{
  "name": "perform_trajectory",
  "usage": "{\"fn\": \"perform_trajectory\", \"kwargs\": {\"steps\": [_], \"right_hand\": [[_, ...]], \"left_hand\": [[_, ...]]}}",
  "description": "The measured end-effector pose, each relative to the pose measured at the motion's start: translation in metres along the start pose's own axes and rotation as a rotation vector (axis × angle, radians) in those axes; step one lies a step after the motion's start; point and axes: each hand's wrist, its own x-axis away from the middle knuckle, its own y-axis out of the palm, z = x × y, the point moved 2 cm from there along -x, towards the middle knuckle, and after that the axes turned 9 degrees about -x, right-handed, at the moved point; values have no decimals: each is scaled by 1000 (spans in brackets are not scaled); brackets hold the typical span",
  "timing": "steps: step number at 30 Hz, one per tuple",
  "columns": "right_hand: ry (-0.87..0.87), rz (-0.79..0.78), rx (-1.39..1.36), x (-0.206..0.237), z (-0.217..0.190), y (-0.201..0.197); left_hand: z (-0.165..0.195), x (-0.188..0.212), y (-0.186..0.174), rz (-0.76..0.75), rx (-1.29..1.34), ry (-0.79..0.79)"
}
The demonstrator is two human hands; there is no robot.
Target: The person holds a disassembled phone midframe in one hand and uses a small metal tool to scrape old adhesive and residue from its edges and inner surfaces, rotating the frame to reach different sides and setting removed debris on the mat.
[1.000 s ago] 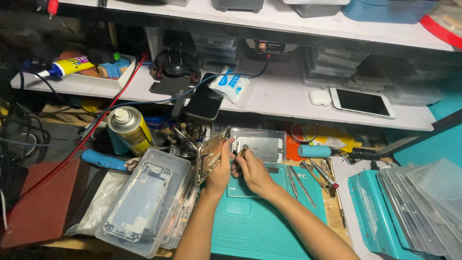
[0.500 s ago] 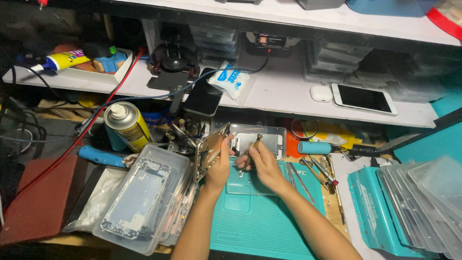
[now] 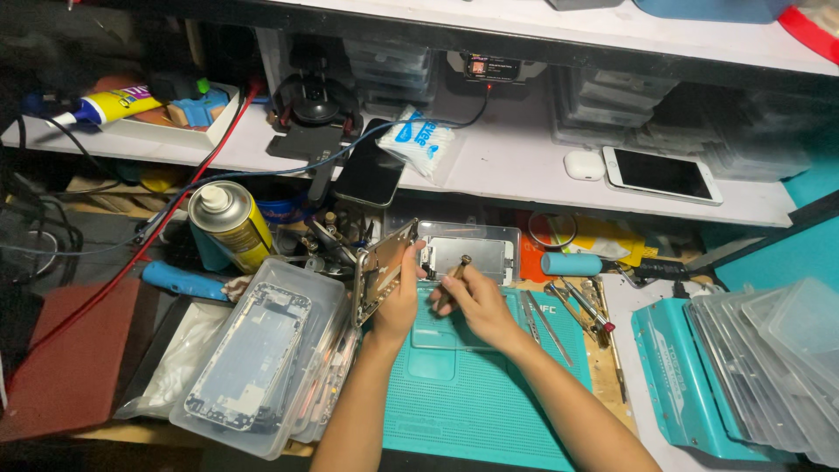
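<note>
Cluttered counter [image 3: 489, 411]: left hand [image 3: 398, 301] grips tilted phone frame [image 3: 380, 271]; right hand [image 3: 472, 301] fingers pinch screwdriver [image 3: 454, 273], just right of frame.

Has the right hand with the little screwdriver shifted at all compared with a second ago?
Yes, slightly. The right hand has slid rightward and a bit toward the person over the teal mat, and the screwdriver now tilts up over the opened phone.

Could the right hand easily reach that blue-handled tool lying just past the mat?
Probably yes. The blue-handled tool lies uncovered just beyond the right hand, with nothing between them, though that hand already holds a small screwdriver.
</note>
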Motion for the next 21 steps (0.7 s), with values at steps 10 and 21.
{"fn": "perform_trajectory", "kwargs": {"steps": [10,21], "right_hand": [[-177,-132,833,20,-33,7],[-93,5,510,23,-36,-20]], "left_hand": [[1,-2,-1,-42,-71,0],[0,-2,1,-38,-19,39]]}}
